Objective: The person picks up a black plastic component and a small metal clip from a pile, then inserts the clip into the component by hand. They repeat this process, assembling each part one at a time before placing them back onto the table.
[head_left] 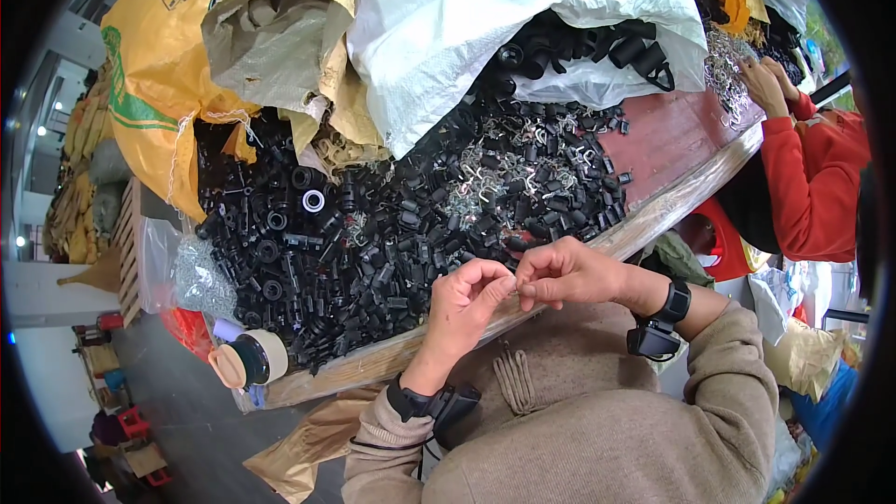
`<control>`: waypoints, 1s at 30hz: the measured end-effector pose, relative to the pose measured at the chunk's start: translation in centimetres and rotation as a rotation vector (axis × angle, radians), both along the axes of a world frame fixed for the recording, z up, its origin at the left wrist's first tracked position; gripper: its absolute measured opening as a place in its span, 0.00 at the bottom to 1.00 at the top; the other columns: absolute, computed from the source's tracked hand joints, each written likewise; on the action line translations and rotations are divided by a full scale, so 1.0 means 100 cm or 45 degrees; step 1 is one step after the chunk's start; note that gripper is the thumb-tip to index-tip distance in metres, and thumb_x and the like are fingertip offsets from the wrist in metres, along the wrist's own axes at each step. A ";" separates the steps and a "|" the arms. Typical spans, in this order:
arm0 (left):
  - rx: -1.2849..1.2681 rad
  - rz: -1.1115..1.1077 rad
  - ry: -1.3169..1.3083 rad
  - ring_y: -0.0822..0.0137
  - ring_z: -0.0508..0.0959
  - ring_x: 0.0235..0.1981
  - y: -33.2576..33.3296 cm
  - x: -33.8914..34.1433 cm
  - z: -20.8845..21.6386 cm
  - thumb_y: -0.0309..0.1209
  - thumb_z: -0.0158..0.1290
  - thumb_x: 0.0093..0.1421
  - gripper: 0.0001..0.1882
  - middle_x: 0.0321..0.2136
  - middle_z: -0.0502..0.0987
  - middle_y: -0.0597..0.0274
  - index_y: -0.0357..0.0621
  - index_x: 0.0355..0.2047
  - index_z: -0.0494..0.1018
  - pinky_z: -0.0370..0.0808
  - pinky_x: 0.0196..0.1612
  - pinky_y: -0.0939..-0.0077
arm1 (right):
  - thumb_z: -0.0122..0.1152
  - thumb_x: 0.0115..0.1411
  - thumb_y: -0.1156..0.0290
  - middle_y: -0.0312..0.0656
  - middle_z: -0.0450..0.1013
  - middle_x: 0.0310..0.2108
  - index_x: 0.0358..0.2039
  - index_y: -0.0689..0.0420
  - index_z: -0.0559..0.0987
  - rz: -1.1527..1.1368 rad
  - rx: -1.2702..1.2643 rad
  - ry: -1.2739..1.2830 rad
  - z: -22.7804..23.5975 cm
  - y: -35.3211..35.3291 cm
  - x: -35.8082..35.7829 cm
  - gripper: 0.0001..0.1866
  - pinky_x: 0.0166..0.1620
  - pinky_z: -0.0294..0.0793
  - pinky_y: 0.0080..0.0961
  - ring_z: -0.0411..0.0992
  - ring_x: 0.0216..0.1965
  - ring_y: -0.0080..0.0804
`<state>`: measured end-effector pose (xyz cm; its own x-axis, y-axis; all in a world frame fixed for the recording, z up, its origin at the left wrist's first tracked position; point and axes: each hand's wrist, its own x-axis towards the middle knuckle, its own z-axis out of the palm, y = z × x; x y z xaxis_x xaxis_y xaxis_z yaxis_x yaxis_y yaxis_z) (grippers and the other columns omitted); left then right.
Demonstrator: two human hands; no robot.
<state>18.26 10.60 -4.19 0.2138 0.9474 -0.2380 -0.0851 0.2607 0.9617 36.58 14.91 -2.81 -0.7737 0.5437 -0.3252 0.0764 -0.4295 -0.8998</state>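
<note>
My left hand (464, 306) and my right hand (571, 273) meet above the wooden edge of the table, fingertips pinched together. Whatever they pinch is too small to make out. Just beyond them spreads a heap of small black plastic parts (392, 266). Among these lie pale, curled metal clips or wires (485, 168), thickest at the middle of the heap. Larger black parts with round openings, one with a bright white ring (314, 201), are piled toward the left.
A white woven sack (420, 28) spills black parts at the back; a yellow sack (149, 84) stands left. A cream jar with a lid (266, 357) sits at the left table corner beside a clear bag of small metal pieces (203, 278). At right, a person in red sleeves (812, 187) handles metal bits.
</note>
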 end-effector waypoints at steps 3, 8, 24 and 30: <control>0.020 0.009 0.029 0.80 0.70 0.23 0.004 0.002 0.001 0.25 0.51 0.51 0.04 0.22 0.71 0.68 0.37 0.27 0.70 0.68 0.28 0.87 | 0.51 0.55 0.70 0.35 0.71 0.23 0.30 0.61 0.72 0.050 0.063 -0.051 0.003 0.003 0.001 0.07 0.22 0.62 0.10 0.63 0.19 0.14; 0.020 0.085 -0.023 0.81 0.70 0.23 0.009 0.010 0.004 0.25 0.51 0.51 0.05 0.22 0.72 0.67 0.37 0.29 0.69 0.68 0.27 0.88 | 0.51 0.55 0.70 0.34 0.71 0.23 0.30 0.61 0.73 -0.053 0.010 0.025 -0.002 0.004 0.007 0.08 0.23 0.62 0.11 0.62 0.20 0.14; -0.031 0.209 -0.163 0.78 0.70 0.22 0.013 0.041 0.018 0.25 0.51 0.52 0.07 0.22 0.72 0.65 0.36 0.31 0.68 0.68 0.27 0.87 | 0.49 0.56 0.67 0.32 0.68 0.22 0.30 0.59 0.72 -0.329 -0.027 0.113 0.006 0.007 0.039 0.09 0.22 0.60 0.10 0.60 0.18 0.13; -0.043 0.231 -0.101 0.77 0.70 0.21 0.012 0.049 0.020 0.25 0.50 0.51 0.07 0.22 0.72 0.63 0.36 0.31 0.68 0.67 0.27 0.86 | 0.49 0.56 0.68 0.30 0.67 0.20 0.29 0.59 0.72 -0.571 0.019 -0.028 0.010 0.021 0.073 0.08 0.21 0.59 0.10 0.59 0.17 0.13</control>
<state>23.13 11.82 -2.23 0.0600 0.9640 -0.2592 -0.2090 0.2660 0.9410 43.85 17.00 -1.80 -0.4533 0.8286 -0.3285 -0.0950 -0.4114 -0.9065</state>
